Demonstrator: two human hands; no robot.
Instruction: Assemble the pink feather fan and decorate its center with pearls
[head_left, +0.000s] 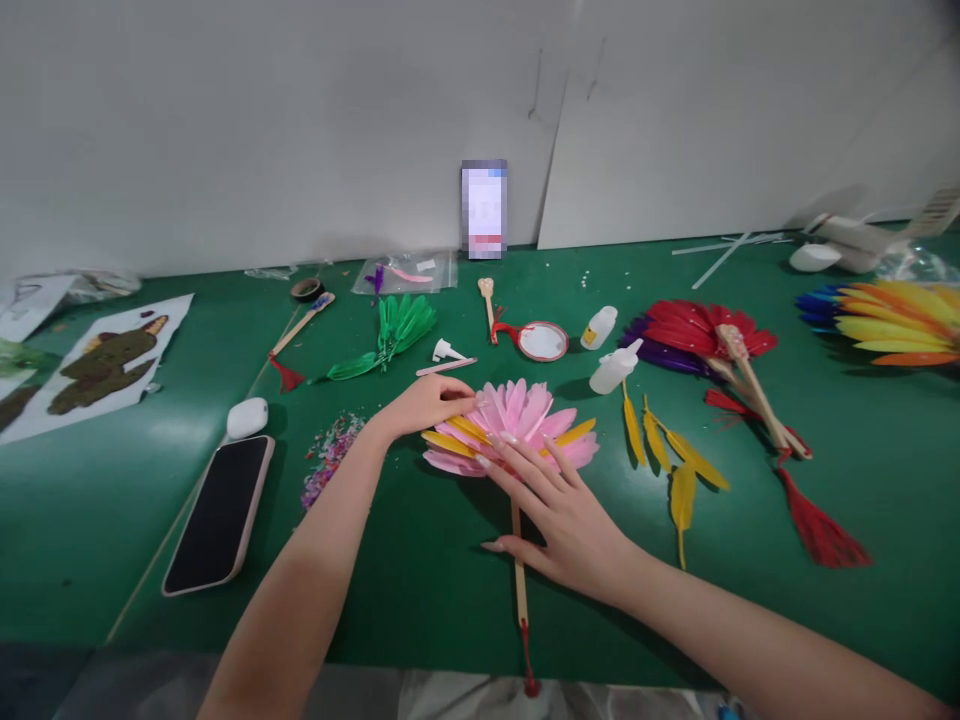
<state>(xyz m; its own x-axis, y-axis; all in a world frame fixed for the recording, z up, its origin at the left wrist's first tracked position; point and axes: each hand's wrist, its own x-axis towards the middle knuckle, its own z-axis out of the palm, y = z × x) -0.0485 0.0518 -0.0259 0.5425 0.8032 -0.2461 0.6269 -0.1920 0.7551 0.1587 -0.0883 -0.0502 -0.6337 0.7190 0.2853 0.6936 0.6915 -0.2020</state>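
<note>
Pink fan [517,402] lies flat on the table [427,580], handle [520,595] toward the near edge, right hand [559,515] spread over it, probably to keep it steady. Left hand [429,405] is at its left edge, fingers bent close together; can't tell if they're pinching anything. 4 yellow feathers [682,495] and 2 bottles [613,372] sit nearby, handy I guess.
</note>
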